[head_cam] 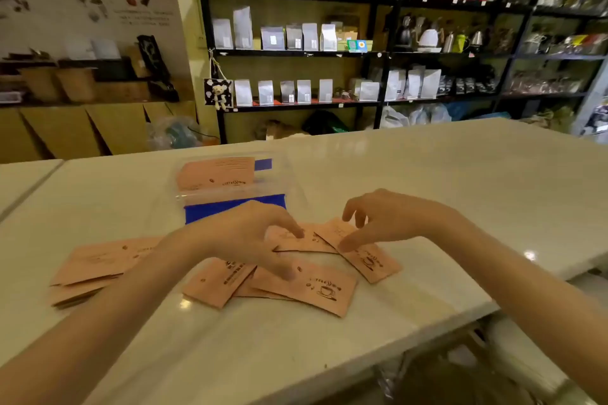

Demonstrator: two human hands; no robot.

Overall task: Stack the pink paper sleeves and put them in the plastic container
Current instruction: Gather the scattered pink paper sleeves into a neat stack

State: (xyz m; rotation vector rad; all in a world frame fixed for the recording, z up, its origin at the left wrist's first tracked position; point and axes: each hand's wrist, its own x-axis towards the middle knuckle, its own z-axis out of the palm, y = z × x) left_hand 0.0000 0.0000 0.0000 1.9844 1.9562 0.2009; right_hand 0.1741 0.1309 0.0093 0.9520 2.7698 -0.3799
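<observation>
Several pink paper sleeves (309, 286) lie scattered and overlapping on the white counter (460, 200) in front of me. A small stack of sleeves (95, 266) rests to the left, partly hidden by my left forearm. Behind them lies a clear plastic container (230, 187) with a blue base, and pink sleeves show inside it. My left hand (250, 237) is spread over the loose sleeves, thumb and forefinger touching two of them. My right hand (378, 217) hovers with fingers apart, its thumb tip on the rightmost sleeve (371, 260).
The counter's near edge runs diagonally at the lower right, with stacked clear items (526, 355) below it. Black shelves (378, 52) of white bags and kettles stand behind the counter. A second counter (19, 181) adjoins at the far left.
</observation>
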